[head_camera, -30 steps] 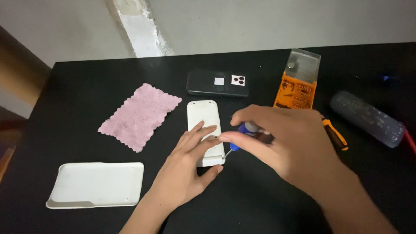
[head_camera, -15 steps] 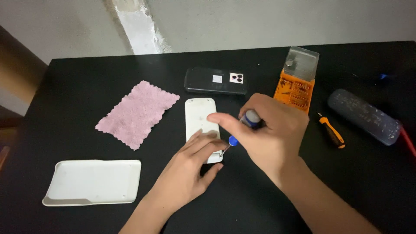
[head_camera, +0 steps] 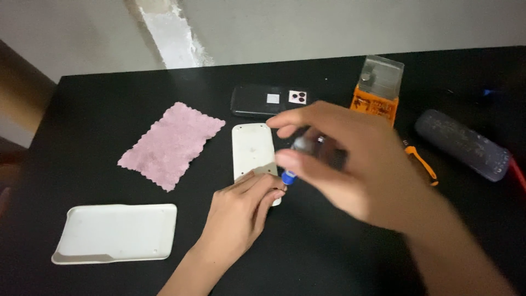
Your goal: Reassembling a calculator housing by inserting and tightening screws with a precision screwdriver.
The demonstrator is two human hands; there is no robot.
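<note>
Right hand (head_camera: 350, 164), blurred, pinches a small blue-tipped screwdriver (head_camera: 289, 176) between thumb and fingers, tip just at the lower end of the white oblong device (head_camera: 252, 148); left hand (head_camera: 241, 211) lies flat, fingers pressed together on that end. Judged step: working a fastener at that end, which calls for a steady, upright tip. Black table (head_camera: 82, 109): pink cloth (head_camera: 171, 143), white cover (head_camera: 115, 233), pale wall behind.
</note>
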